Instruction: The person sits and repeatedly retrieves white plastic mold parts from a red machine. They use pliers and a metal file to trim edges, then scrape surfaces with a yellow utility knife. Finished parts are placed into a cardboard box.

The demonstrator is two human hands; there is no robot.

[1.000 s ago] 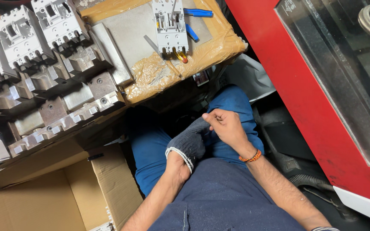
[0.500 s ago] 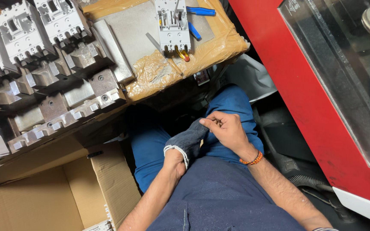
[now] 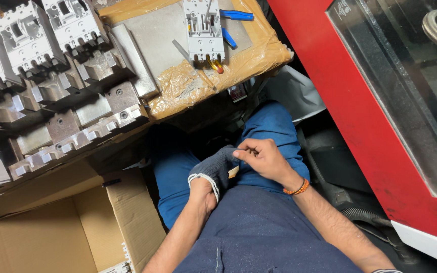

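My left hand (image 3: 217,169) rests in my lap, partly inside a dark grey knitted glove with a white cuff; the glove covers the fingers and the wrist is bare. My right hand (image 3: 263,157) pinches the glove's fingertip end with thumb and fingers. It wears an orange bead bracelet (image 3: 297,189) at the wrist. Both hands lie over my blue trousers, below the edge of the workbench.
A grey-white circuit breaker (image 3: 205,31) sits on a metal plate on the tape-wrapped bench (image 3: 259,55), with a blue-handled tool (image 3: 236,15) beside it. Several more breakers (image 3: 24,43) and metal fixtures (image 3: 77,114) lie left. An open cardboard box (image 3: 67,232) sits lower left, a red machine (image 3: 360,101) right.
The hands have shifted slightly lower in the lap. The glove sits further onto the left hand, with the right hand still tugging at its tip.
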